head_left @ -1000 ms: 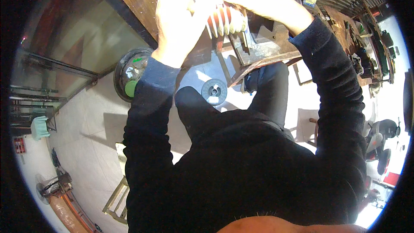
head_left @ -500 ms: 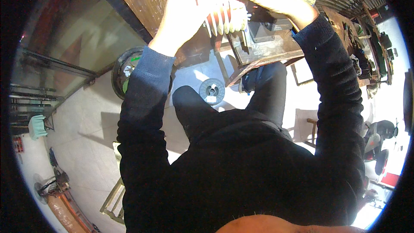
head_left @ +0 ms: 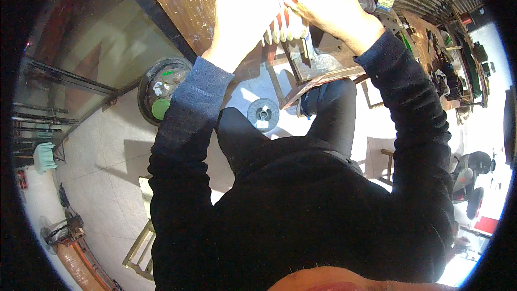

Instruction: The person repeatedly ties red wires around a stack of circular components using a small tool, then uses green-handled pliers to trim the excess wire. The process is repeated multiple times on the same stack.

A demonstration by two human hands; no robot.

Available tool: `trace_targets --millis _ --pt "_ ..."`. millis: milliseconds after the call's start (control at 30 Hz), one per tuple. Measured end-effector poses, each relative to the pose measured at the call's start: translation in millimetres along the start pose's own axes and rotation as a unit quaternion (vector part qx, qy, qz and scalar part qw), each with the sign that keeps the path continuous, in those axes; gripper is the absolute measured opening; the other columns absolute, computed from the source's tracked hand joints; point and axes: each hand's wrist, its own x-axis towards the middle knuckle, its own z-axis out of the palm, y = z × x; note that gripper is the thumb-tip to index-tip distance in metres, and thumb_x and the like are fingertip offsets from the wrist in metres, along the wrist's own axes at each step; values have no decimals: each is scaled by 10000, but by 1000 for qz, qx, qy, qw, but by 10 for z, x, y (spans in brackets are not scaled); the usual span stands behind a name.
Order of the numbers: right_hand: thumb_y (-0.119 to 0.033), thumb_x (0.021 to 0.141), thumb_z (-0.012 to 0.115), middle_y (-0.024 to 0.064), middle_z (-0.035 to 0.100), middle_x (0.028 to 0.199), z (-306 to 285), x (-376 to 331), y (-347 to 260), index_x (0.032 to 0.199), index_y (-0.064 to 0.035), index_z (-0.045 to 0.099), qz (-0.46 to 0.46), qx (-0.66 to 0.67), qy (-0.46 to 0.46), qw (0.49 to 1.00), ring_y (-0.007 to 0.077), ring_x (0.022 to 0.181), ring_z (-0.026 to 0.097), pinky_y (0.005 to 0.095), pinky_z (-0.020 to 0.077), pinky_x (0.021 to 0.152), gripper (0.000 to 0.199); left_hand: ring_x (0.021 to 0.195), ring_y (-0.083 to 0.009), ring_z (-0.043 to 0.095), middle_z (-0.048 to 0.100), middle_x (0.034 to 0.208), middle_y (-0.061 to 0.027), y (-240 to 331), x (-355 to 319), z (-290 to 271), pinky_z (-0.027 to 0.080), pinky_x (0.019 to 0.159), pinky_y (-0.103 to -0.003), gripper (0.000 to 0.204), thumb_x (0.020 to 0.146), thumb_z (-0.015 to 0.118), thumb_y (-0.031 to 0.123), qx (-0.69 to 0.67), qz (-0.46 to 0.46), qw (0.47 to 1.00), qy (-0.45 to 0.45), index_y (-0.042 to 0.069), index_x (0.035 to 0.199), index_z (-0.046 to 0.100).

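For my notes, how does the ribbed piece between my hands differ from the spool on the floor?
The ribbed piece is pale with red between its ribs; the spool is dark grey. The ribbed piece is between your left hand and right hand, partly hidden; the spool lies flat on the floor.

A workpiece sits between a person's left hand and right hand; below, a spool lies on the floor between a tub, left, and a tabletop, right.

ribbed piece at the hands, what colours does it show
The ribbed piece shows red between whitish ribs, best in head view.
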Motion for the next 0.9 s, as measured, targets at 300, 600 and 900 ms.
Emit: trace_targets --millis 300,600,900 --pt "-221 960 717 154 694 1301 -174 40 248 1341 34 630 -114 -270 3 956 239 1193 655 371 496 1057 467 1210 -328 614 558 1387 -193 -19 22 -71 495 1040 -404 571 833 828 131 4 -1 1000 1 24 1335 579" --pt "-192 992 667 142 708 1234 -133 -22 -60 1287 42 649 -46 -423 -55 903 229 1153 656 368 510 1015 376 1216 -331 611 548 1401 -196 -50 159 -178 494 1042 -406 595 828 834 134 18 -9 999 -27 26 1351 572" --pt "-203 1037 625 80 690 1159 40 -255 -192 1264 42 629 139 101 67 983 180 1037 646 362 532 928 333 1222 -335 608 538 1415 -200 -20 268 -293 494 1044 -408 619 823 840 137 30 -3 996 -84 27 1367 565"
